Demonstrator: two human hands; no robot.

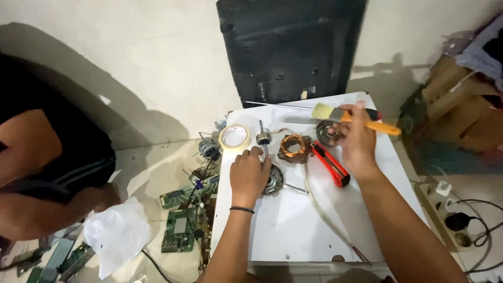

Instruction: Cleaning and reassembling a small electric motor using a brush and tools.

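Left hand rests curled on a round metal motor cover w/ the rotor shaft just beyond its fingertips; right hand grips a paintbrush over another motor part. Risk: a brush sweep could knock the copper coil or red cutter (both close by). Tape roll sits near the white table's left edge, so a nudge may drop it. Open room lies only toward the near edge.
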